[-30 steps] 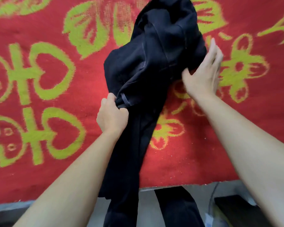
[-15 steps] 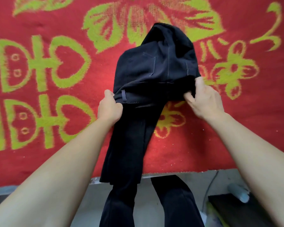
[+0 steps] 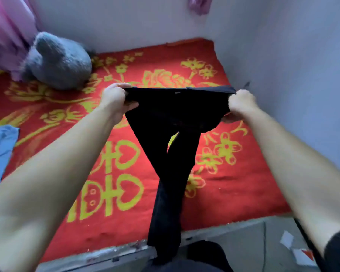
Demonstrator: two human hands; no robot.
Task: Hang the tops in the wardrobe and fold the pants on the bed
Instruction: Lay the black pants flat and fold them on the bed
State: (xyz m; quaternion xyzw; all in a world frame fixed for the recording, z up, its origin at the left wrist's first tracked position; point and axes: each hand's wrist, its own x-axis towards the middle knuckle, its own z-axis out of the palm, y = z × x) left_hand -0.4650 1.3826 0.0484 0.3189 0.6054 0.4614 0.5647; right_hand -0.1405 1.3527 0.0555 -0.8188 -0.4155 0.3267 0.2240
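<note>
A pair of black pants (image 3: pixel 171 138) hangs in the air above the bed (image 3: pixel 126 193), which is covered by a red blanket with yellow flowers and hearts. My left hand (image 3: pixel 116 99) grips the left end of the waistband and my right hand (image 3: pixel 240 105) grips the right end, stretching it flat between them. The legs dangle together and twisted, down past the bed's front edge. The lower leg ends are hidden at the bottom of the view.
A grey plush toy (image 3: pixel 59 61) lies at the bed's far left beside a pink curtain (image 3: pixel 6 34). Blue fabric (image 3: pixel 0 152) lies at the left edge. White walls close the bed in at the back and right. Paper scraps (image 3: pixel 300 254) litter the floor.
Both hands have lifted the pants off the blanket and pulled the waistband apart; the pants now hang instead of lying bunched. My head has tilted up, showing the whole bed.
</note>
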